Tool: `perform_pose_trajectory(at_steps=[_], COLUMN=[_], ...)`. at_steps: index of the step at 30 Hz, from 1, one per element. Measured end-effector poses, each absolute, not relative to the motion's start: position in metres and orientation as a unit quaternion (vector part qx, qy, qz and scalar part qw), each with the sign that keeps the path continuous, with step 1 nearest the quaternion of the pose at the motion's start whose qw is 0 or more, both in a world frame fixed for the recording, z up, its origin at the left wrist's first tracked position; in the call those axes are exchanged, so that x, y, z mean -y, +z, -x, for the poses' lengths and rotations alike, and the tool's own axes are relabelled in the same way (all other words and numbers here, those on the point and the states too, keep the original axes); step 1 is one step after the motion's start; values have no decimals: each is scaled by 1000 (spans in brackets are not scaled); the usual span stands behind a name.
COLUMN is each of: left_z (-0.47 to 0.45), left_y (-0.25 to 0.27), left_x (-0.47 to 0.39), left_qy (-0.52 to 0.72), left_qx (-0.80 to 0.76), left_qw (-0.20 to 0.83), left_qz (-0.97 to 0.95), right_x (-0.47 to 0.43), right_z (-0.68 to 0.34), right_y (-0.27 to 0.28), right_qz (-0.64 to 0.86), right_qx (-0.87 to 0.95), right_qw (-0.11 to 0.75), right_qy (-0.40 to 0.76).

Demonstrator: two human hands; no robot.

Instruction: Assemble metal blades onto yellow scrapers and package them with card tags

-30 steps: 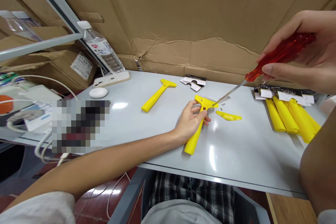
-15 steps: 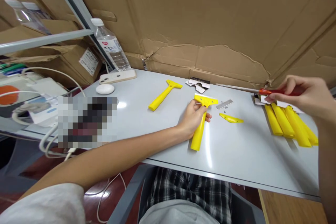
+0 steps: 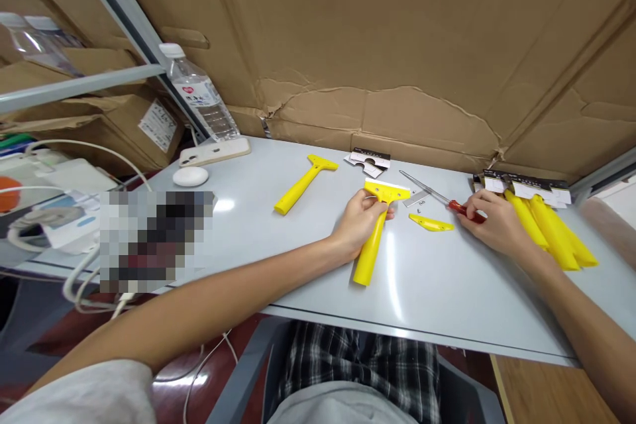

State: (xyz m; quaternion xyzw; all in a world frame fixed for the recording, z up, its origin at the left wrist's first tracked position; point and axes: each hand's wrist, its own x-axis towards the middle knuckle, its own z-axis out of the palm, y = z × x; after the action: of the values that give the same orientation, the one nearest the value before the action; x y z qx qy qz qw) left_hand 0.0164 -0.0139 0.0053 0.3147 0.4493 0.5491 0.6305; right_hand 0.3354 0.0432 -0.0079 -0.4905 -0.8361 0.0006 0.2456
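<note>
My left hand is closed round the neck of a yellow scraper, whose wide head points away from me with a pale blade edge along its top. My right hand grips the red handle of a screwdriver; its long shaft slants to the left, low over the table. Under and beside the shaft lie a flat metal blade and some tiny screws. Closer to me is a loose yellow cover piece with holes. Another yellow scraper rests on the table to the left.
Several yellow scrapers with card headers lie at the right. Black-and-white cards sit at the back. A phone, a white oval case and a water bottle stand left, by cables. Cardboard walls the rear.
My right hand has moved left and down with the screwdriver, from above the packaged scrapers to beside the yellow cover piece. The left hand still holds its scraper. The view has shifted slightly.
</note>
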Motion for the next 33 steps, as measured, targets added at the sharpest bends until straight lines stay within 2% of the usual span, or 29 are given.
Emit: perform_pose_trajectory(at_steps=[7,11,13,19,22,28,33], left_z=[-13,-9,-7,-2,-2,-1,5], left_y=[0,-3,-7,-16,-16,-16,-13], left_x=[8,3,-3,-15,-12,-8,-17], left_qy=[534,539,560,603,599,528,513], left_qx=[-434,-427,-407,-358,-352,-369,-422], left_qw=[635,630,624,621,609,584,555], left_qz=[-351,-361,-363,-350,-382,-494,-500], right_x=[-40,-18,-2,21,22,24,18], right_z=[-318,-281,-254,-188,-180,-189,-194], right_y=[2,14,17,10,-1,-12,-7], right_qz=[470,463,478,492,492,475,498], right_qx=[862,850,844,793,730,651,608], right_qw=[181,213,230,227,261,324,364], right_qy=[-56,-131,-79,278,397,496,499])
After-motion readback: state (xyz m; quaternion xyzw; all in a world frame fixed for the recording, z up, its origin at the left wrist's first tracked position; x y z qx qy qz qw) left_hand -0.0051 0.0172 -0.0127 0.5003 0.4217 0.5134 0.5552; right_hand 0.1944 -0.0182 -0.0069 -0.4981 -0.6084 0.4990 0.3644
